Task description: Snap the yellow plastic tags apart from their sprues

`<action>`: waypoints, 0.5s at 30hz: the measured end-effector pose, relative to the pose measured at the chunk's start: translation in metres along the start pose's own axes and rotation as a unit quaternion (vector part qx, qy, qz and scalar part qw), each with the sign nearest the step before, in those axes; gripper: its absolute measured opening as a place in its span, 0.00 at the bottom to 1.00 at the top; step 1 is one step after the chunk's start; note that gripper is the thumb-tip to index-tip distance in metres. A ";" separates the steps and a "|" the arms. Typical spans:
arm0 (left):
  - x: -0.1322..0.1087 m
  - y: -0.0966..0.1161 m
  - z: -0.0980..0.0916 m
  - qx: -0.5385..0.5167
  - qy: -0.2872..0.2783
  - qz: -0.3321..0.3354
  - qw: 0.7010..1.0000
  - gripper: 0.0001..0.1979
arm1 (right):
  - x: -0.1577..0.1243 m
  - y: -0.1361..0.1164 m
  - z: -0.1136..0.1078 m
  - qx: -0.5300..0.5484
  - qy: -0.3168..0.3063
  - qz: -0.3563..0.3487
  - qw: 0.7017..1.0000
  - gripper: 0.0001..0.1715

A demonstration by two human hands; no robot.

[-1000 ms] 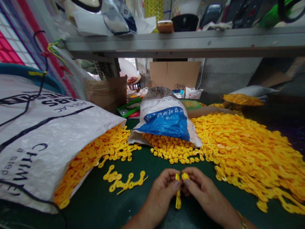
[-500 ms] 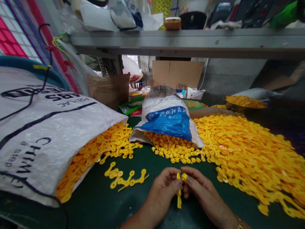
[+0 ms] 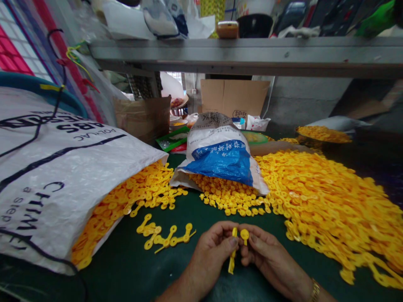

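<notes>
Between the thumb and fingers of my left hand (image 3: 217, 245) is a long yellow plastic link (image 3: 232, 251), held edge-on and pointing down toward me. My right hand (image 3: 267, 249) pinches a small yellow plastic cap (image 3: 244, 235) with a round head and a short stem. The two pieces are close side by side, with a narrow gap between them. Left of my hands, several yellow links (image 3: 166, 240) lie in a loose zigzag group on the dark green tabletop (image 3: 132, 277).
A white sack (image 3: 63, 167) spills yellow links at the left. From a white-and-blue bag (image 3: 220, 161) in the middle, small yellow caps (image 3: 234, 203) pour out. A large heap of yellow links (image 3: 330, 197) covers the right. A metal shelf beam (image 3: 236, 54) crosses above.
The cap in my right hand has turned, so its round face and stem now show. The lower end of the link in my left hand has swung slightly left.
</notes>
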State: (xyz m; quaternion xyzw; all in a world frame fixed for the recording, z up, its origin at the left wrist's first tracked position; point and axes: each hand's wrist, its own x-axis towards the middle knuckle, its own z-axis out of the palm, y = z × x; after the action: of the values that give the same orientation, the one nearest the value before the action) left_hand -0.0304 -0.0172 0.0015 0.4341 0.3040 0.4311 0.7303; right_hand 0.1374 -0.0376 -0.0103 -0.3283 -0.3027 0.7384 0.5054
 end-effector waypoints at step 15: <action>-0.002 -0.003 -0.001 0.094 0.000 0.029 0.995 0.12 | -0.004 0.000 0.000 0.027 -0.018 0.013 0.999 0.12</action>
State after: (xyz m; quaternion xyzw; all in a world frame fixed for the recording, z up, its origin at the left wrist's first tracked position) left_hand -0.0307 -0.0193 -0.0013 0.5090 0.3308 0.4215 0.6737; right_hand 0.1381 -0.0411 -0.0098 -0.3045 -0.2872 0.7589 0.4988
